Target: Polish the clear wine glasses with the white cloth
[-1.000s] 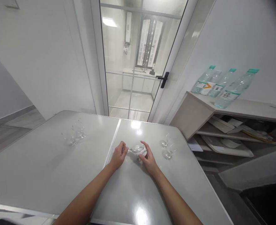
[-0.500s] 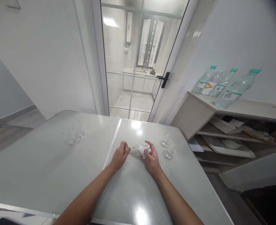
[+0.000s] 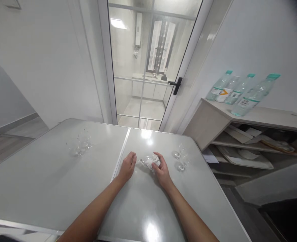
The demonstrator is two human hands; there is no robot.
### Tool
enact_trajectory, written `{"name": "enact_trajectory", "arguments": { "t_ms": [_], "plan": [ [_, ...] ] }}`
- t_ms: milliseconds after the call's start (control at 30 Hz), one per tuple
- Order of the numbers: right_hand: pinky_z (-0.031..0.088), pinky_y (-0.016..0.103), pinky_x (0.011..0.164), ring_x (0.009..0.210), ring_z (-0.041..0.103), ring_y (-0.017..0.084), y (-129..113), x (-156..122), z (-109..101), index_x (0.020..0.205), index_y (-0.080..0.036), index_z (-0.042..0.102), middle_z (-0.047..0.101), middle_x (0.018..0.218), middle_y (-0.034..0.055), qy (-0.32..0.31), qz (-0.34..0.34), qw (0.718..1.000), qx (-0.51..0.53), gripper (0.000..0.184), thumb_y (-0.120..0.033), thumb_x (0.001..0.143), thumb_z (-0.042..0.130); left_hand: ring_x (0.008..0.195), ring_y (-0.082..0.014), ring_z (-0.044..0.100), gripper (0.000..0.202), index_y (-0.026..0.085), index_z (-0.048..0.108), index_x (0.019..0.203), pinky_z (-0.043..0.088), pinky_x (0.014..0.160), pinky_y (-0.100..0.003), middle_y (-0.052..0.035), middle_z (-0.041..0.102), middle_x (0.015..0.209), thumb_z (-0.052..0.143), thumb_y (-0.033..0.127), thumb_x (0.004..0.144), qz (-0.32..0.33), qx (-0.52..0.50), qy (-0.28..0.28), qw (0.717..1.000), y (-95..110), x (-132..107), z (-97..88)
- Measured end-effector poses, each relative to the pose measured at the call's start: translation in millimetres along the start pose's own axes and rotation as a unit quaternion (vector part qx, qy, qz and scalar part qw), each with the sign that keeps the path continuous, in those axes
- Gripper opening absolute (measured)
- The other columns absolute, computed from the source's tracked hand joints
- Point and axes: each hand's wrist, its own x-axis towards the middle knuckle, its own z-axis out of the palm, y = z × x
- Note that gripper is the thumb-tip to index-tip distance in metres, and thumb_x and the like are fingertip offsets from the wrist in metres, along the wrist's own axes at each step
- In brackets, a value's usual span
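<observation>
Over the middle of the grey table (image 3: 49,188), my left hand (image 3: 127,167) pinches the stem end of a clear wine glass (image 3: 145,161) held on its side. My right hand (image 3: 160,168) curls around the glass's bowl with a white cloth (image 3: 155,159) pressed on it. Two more clear glasses (image 3: 180,158) stand just right of my right hand. Another group of clear glasses (image 3: 80,146) stands on the table's left half.
A shelf unit (image 3: 214,124) stands right of the table, with water bottles (image 3: 241,92) on top and papers inside. A glass door (image 3: 153,64) with a black handle lies beyond the table's far edge.
My right hand has shifted its hold on the bowl and the cloth has turned against the glass. The left hand has stayed at the stem.
</observation>
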Motion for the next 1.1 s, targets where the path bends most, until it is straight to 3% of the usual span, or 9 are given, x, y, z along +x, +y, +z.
{"name": "enact_trajectory", "arguments": {
  "t_ms": [200,300,400,467,567,667,767,967,1100],
  "plan": [
    [0.054,0.041,0.097,0.104,0.068,0.028,3.4,-8.2,1.5,0.131,-0.030,0.068,0.073,0.119,0.0064,-0.091,-0.078,0.983,-0.138,0.046,-0.037,0.086,0.077,0.062,-0.0166,0.036,0.036,0.023,0.039,0.075,0.029,0.061,-0.029,0.0031,0.036,0.066,0.040,0.043,0.105,-0.082,-0.025,0.052,0.995,-12.9,3.1,-1.9],
    [0.056,0.039,0.091,0.099,0.069,0.027,5.0,-7.7,5.0,0.128,-0.028,0.069,0.073,0.112,0.0063,-0.041,-0.057,0.992,-0.108,0.044,-0.038,0.086,0.077,0.064,-0.0165,0.037,0.033,0.023,0.041,0.076,0.030,0.063,-0.029,0.0030,0.037,0.068,0.042,0.041,0.104,-0.070,-0.026,0.042,0.996,-10.9,4.0,-4.1],
    [0.055,0.031,0.067,0.070,0.063,0.018,5.6,-1.3,4.5,0.134,-0.025,0.063,0.067,0.085,0.0002,0.035,0.018,0.999,-0.003,0.053,-0.044,0.087,0.076,0.070,-0.0170,0.043,0.025,0.023,0.046,0.083,0.034,0.068,-0.030,0.0010,0.046,0.077,0.044,0.037,0.103,-0.007,-0.011,0.005,1.000,-4.5,3.0,-3.3],
    [0.052,0.028,0.059,0.059,0.056,0.015,5.3,2.7,1.8,0.137,-0.024,0.060,0.061,0.074,-0.0037,0.041,0.050,0.997,0.043,0.059,-0.048,0.085,0.077,0.072,-0.0174,0.045,0.023,0.023,0.045,0.084,0.035,0.070,-0.031,0.0002,0.047,0.080,0.044,0.035,0.103,0.017,-0.003,-0.010,1.000,-2.5,2.1,-1.1],
    [0.056,0.031,0.069,0.073,0.063,0.018,3.9,2.6,-1.6,0.135,-0.024,0.062,0.068,0.088,0.0008,0.019,0.012,1.000,0.011,0.060,-0.046,0.083,0.080,0.069,-0.0173,0.043,0.024,0.023,0.043,0.083,0.034,0.068,-0.031,0.0015,0.044,0.075,0.041,0.034,0.104,-0.019,-0.013,0.010,1.000,-7.0,2.3,1.5],
    [0.056,0.035,0.086,0.093,0.068,0.023,3.0,-3.8,-0.2,0.131,-0.025,0.067,0.073,0.110,0.0058,-0.051,-0.054,0.993,-0.097,0.049,-0.038,0.085,0.078,0.065,-0.0167,0.040,0.028,0.023,0.043,0.079,0.033,0.064,-0.031,0.0027,0.041,0.069,0.042,0.037,0.103,-0.082,-0.050,0.044,0.994,-16.2,4.7,0.5],
    [0.054,0.038,0.092,0.095,0.069,0.025,3.7,-8.8,3.6,0.131,-0.028,0.068,0.075,0.113,0.0055,-0.108,-0.072,0.979,-0.155,0.044,-0.034,0.088,0.075,0.063,-0.0158,0.037,0.031,0.022,0.044,0.074,0.031,0.063,-0.030,0.0034,0.038,0.067,0.046,0.037,0.101,-0.106,-0.069,0.060,0.990,-21.1,6.7,-2.6],
    [0.053,0.037,0.097,0.106,0.066,0.026,7.7,-2.1,1.7,0.129,-0.023,0.066,0.071,0.119,0.0067,-0.045,-0.075,0.986,-0.141,0.045,-0.040,0.089,0.074,0.067,-0.0145,0.040,0.019,0.021,0.048,0.078,0.033,0.065,-0.029,0.0035,0.044,0.072,0.053,0.030,0.095,-0.073,-0.057,0.044,0.995,-12.5,5.7,-4.2],
    [0.052,0.035,0.093,0.101,0.067,0.024,7.8,-2.7,0.1,0.131,-0.023,0.065,0.072,0.115,0.0056,-0.080,-0.082,0.981,-0.155,0.043,-0.038,0.091,0.073,0.066,-0.0143,0.039,0.021,0.021,0.045,0.075,0.031,0.065,-0.029,0.0037,0.043,0.070,0.052,0.028,0.093,-0.069,-0.053,0.048,0.995,-10.8,5.5,-4.9]
  ]
}}
